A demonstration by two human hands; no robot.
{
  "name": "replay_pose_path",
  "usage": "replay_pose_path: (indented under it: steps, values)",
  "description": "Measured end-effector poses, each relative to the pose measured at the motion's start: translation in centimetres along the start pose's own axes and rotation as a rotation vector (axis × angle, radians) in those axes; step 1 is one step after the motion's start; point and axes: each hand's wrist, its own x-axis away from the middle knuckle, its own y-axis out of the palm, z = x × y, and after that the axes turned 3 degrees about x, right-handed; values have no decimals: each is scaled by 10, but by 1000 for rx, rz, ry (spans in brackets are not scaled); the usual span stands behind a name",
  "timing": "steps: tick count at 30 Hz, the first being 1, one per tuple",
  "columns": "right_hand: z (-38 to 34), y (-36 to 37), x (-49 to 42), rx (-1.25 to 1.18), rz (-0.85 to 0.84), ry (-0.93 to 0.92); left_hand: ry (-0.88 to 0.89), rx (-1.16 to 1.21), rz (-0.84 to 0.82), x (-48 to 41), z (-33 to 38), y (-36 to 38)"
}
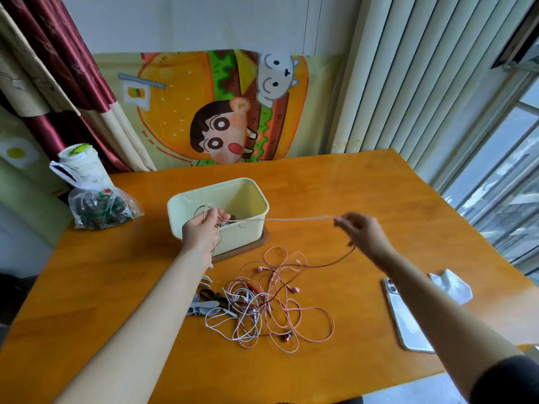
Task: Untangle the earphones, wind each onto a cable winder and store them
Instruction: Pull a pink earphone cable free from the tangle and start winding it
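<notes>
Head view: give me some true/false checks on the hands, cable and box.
The left hand grips loops of pale cable above the cream box. True.
The right hand is idle and open. False: it pinches the pale cable, stretched between both hands.
The tangled earphones lie inside the box. False: they lie on the table in front of it.
A phone lies right of the tangle. True.
</notes>
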Motion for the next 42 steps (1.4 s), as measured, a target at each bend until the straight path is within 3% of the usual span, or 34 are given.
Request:
replay_pose_path:
  steps: [6, 12, 14, 19, 24, 26, 30, 32, 37, 42]
  values:
    - [-108, -65, -30, 198, 350, -348, 2, -2, -74, -2, -1, 20]
    - [-128, -70, -25, 355, 409, -483, 34, -124, -94, -1, -3, 26]
    - [-113, -62, -21, 396, 340, -432, 4, -228, -135, -2, -9, 22]
    - [-64, -12, -5, 700, -76, -188, -170, -451, -263, 1, -20, 22]
    - [-10, 14, 3, 844, -378, 166, -124, -641, -393, 12, -17, 22]
    - [-12, 20, 6, 741, -413, 102, -77, -668, -469, 16, -10, 23]
    - [-65, 45, 33, 313, -403, -283, -10, -707, -684, 28, 0, 32]
    - [-79, 58, 41, 203, -421, -413, 24, -692, -703, 31, 2, 34]
    - [-75, 60, 37, 246, -385, -422, 122, -721, -690, 27, -7, 12]
    - [-59, 62, 24, 335, -284, -257, 75, -830, -654, 18, -30, -17]
